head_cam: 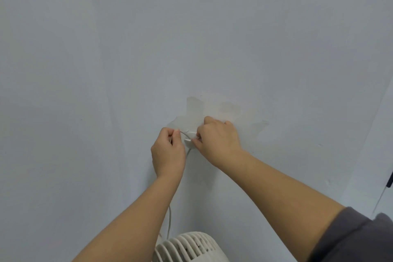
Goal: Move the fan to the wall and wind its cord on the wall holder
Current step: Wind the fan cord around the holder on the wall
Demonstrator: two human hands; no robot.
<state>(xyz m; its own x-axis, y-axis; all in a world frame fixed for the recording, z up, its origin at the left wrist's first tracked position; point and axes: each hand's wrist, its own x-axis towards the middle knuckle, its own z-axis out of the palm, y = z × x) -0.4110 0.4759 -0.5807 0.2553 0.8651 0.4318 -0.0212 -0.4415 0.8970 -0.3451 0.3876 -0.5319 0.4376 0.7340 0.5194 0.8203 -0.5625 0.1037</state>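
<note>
- Left hand point(168, 151) pinches the cord point(169, 222) just left of the holder point(190, 141).
- Right hand point(217, 140) curls over the holder, hiding most of it; what it grips is unclear.
- Fan point(187, 247) sits below the holder, cut off at the frame's edge.

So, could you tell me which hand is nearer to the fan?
Left. The left hand, pinching the cord, sits lower on the wall, almost straight above the fan; the right hand is higher and further right, at the wall holder.

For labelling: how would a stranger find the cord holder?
On the pale wall, find the peeled-paint patch. At its lower edge, between the left hand and right hand, is the holder: a small white curved piece, the only fixture there.
</note>
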